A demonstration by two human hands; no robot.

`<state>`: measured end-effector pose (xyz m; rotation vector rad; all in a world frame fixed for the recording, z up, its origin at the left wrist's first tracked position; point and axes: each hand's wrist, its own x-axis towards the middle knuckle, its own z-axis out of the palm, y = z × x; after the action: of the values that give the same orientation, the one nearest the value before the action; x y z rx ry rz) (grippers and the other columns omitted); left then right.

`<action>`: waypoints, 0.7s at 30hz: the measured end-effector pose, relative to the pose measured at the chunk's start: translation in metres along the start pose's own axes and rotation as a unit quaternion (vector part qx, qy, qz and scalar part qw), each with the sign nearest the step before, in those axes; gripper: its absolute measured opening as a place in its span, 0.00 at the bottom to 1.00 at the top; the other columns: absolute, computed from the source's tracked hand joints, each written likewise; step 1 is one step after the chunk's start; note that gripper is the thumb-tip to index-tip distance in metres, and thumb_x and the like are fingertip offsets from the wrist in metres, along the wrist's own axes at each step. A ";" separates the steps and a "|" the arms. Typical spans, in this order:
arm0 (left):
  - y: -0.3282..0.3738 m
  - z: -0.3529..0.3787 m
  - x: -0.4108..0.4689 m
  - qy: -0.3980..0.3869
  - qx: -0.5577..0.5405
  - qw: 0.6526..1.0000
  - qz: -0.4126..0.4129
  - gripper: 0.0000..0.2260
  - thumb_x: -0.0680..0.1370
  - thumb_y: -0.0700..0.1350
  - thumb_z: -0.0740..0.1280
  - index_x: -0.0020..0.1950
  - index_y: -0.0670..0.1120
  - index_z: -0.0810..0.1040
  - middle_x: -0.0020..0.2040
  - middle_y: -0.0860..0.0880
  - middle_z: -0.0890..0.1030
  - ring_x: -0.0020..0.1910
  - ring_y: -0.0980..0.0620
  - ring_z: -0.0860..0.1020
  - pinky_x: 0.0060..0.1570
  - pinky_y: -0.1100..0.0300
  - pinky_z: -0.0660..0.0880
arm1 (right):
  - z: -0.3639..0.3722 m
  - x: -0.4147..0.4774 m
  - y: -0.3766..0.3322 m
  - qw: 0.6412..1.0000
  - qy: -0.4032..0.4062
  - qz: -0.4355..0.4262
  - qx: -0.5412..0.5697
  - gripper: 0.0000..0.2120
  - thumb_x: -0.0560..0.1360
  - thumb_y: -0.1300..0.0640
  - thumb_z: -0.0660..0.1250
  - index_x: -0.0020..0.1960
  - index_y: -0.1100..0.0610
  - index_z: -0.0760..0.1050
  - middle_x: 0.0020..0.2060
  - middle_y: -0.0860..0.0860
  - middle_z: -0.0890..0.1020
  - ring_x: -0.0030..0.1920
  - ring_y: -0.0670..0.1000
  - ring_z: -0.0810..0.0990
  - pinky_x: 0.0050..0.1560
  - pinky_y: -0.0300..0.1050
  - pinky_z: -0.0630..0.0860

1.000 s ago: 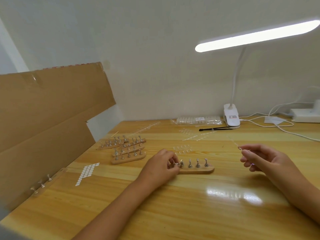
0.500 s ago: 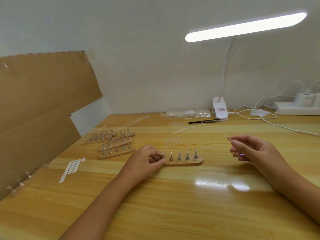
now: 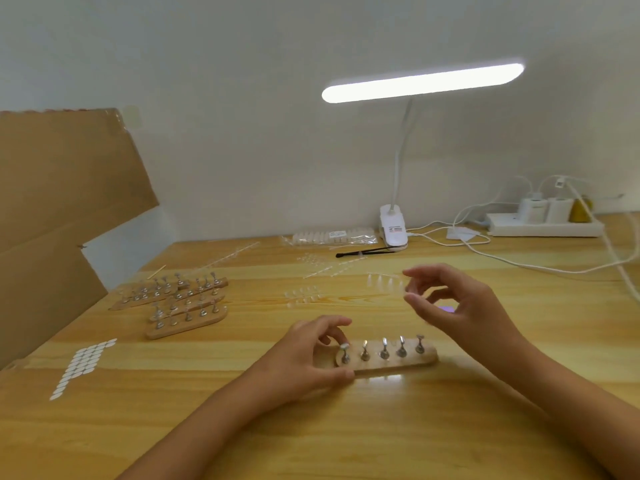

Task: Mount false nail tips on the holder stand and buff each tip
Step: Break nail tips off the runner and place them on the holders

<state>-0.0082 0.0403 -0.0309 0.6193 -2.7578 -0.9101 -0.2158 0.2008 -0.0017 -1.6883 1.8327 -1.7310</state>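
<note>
A wooden holder stand (image 3: 394, 362) with several upright metal pegs lies on the table in front of me. My left hand (image 3: 308, 358) grips its left end, thumb at the front edge and fingers by the first peg. My right hand (image 3: 460, 306) hovers above and behind the stand's right half, slightly blurred. Its thumb and forefinger pinch a clear strip of nail tips (image 3: 384, 280) that sticks out to the left.
Several more peg stands (image 3: 188, 306) are stacked at the left, next to a sheet of white adhesive dots (image 3: 83, 365) and a cardboard panel (image 3: 52, 220). Loose tip strips (image 3: 304, 294), a bag of tips (image 3: 334, 235), a black tool (image 3: 367, 251), a lamp clip (image 3: 393, 230), a power strip (image 3: 543, 227).
My right hand has moved left with the strip, from beside the stand to above its right half. My left hand has stayed at the stand's left end. The view has shifted.
</note>
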 end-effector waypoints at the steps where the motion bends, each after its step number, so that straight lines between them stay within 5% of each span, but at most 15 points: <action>1: 0.007 -0.003 0.002 -0.034 0.002 0.999 0.000 0.34 0.67 0.66 0.73 0.69 0.73 0.60 0.60 0.72 0.71 0.63 0.71 0.64 0.65 0.66 0.66 | -0.001 0.001 -0.005 1.000 0.004 -0.005 0.004 0.16 0.71 0.64 0.73 0.57 0.53 0.79 0.42 0.44 0.83 0.44 0.46 0.82 0.44 0.37 0.79; 3: 0.021 -0.017 0.007 -0.042 -0.013 0.999 0.006 0.41 0.63 0.72 0.70 0.73 0.69 0.59 0.64 0.72 0.68 0.66 0.70 0.63 0.66 0.65 0.64 | -0.002 0.004 -0.014 1.000 0.015 -0.006 0.015 0.15 0.72 0.64 0.73 0.56 0.52 0.79 0.41 0.45 0.83 0.43 0.46 0.82 0.43 0.36 0.79; 6: 0.047 -0.038 0.015 0.087 -0.157 0.984 0.019 0.33 0.64 0.72 0.63 0.67 0.63 0.70 0.62 0.64 0.77 0.59 0.66 0.75 0.58 0.70 0.71 | 0.000 0.010 -0.025 0.998 0.002 0.026 0.050 0.13 0.74 0.63 0.72 0.56 0.50 0.79 0.41 0.45 0.82 0.42 0.43 0.82 0.39 0.33 0.78; 9: 0.064 -0.031 0.019 0.162 -0.307 0.937 0.044 0.26 0.67 0.66 0.67 0.61 0.55 0.79 0.54 0.56 0.84 0.52 0.60 0.81 0.53 0.66 0.76 | 0.005 0.005 -0.029 0.994 -0.013 0.050 0.101 0.16 0.75 0.67 0.70 0.58 0.51 0.79 0.40 0.51 0.81 0.39 0.42 0.79 0.39 0.35 0.77; 13: 0.070 -0.005 0.012 0.146 -0.347 0.925 0.055 0.10 0.72 0.55 0.75 0.50 0.53 0.85 0.47 0.50 0.85 0.45 0.58 0.81 0.46 0.69 0.75 | 0.010 -0.009 -0.026 0.984 -0.027 0.104 0.144 0.19 0.72 0.68 0.72 0.59 0.53 0.74 0.40 0.54 0.82 0.40 0.49 0.80 0.43 0.47 0.79; 17: 0.065 0.009 0.003 0.111 -0.363 0.925 0.033 0.08 0.68 0.51 0.74 0.46 0.52 0.84 0.45 0.48 0.85 0.47 0.50 0.83 0.45 0.66 0.77 | 0.008 -0.013 -0.028 0.966 -0.005 0.151 0.209 0.08 0.68 0.57 0.74 0.47 0.54 0.83 0.40 0.50 0.84 0.40 0.47 0.82 0.42 0.38 0.78; 21: 0.070 0.015 -0.001 0.087 -0.378 0.921 0.029 0.08 0.70 0.50 0.75 0.45 0.49 0.83 0.43 0.48 0.86 0.42 0.54 0.82 0.41 0.65 0.76 | 0.008 -0.018 -0.033 0.968 -0.021 0.153 0.196 0.06 0.72 0.59 0.72 0.45 0.50 0.85 0.42 0.51 0.85 0.40 0.44 0.80 0.44 0.35 0.77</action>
<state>-0.0345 0.0992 -0.0009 0.4320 -2.0057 -1.6645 -0.1835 0.2172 0.0101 -1.2098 1.5075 -1.7600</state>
